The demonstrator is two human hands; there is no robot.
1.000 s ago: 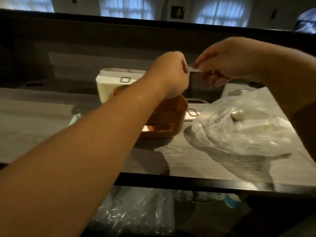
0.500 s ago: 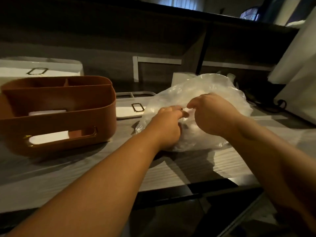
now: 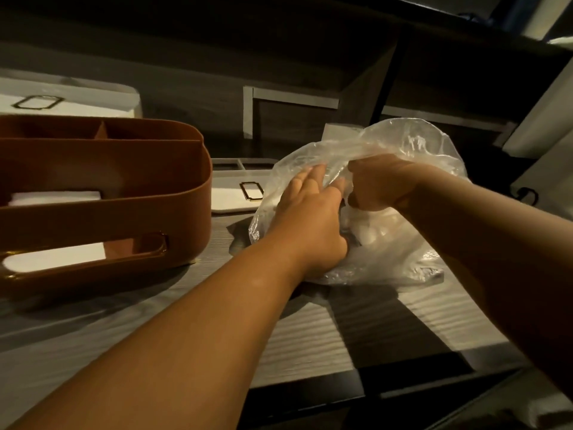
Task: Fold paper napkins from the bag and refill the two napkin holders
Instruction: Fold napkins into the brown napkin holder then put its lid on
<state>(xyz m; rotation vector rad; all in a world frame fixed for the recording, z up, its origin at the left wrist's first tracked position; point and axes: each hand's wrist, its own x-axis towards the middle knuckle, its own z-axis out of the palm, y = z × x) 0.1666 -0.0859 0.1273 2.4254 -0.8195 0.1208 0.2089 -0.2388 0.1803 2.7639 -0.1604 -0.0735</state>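
A clear plastic bag (image 3: 400, 243) with white napkins inside lies on the grey table (image 3: 310, 336) at centre right. My right hand (image 3: 381, 184) grips the bag's upper edge and holds the mouth up. My left hand (image 3: 310, 209) reaches into the opening with straight fingers; the fingertips are blurred behind the plastic. A brown napkin holder (image 3: 124, 193) stands at the left with white napkins showing through its front slot. Behind it stands a white holder (image 3: 77, 100) with a gold emblem.
A flat white lid (image 3: 232, 193) with a gold emblem lies between the brown holder and the bag. A dark shelf unit runs along the back. White bags stand at the far right. The table's dark front edge (image 3: 403, 386) is close below my arms.
Both hands dropped from above the brown holder to the bag. My right hand took hold of the bag's edge, and my left hand uncurled and slid into the opening.
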